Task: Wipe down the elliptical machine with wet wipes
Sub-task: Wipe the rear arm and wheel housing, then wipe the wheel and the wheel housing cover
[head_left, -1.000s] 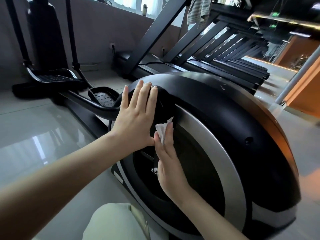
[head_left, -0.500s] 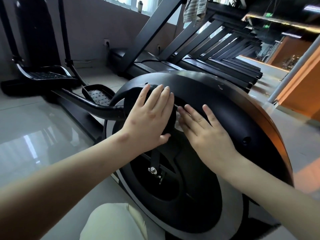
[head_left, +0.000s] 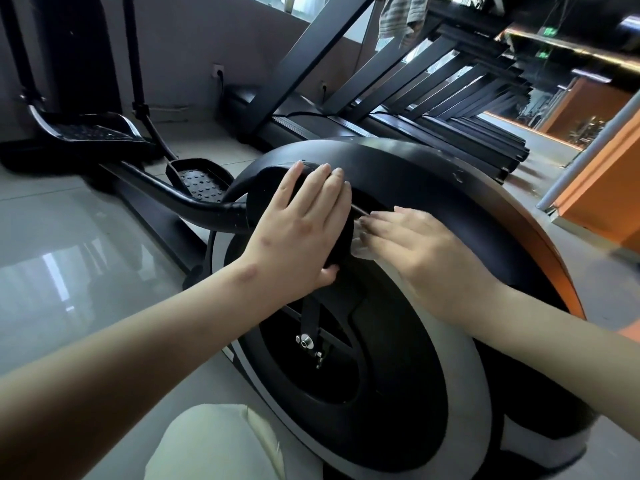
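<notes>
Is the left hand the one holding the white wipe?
No, the left hand lies flat on the elliptical; the wipe shows under the right hand.

— What is the floor (head_left: 86, 271) like?
— Pale, glossy tiles, with window light mirrored in them.
— And what stands on it?
— The elliptical machine (head_left: 467, 216), with its round black housing nearest and its rail running back to the left. Behind it is a row of treadmills (head_left: 450, 129).
</notes>
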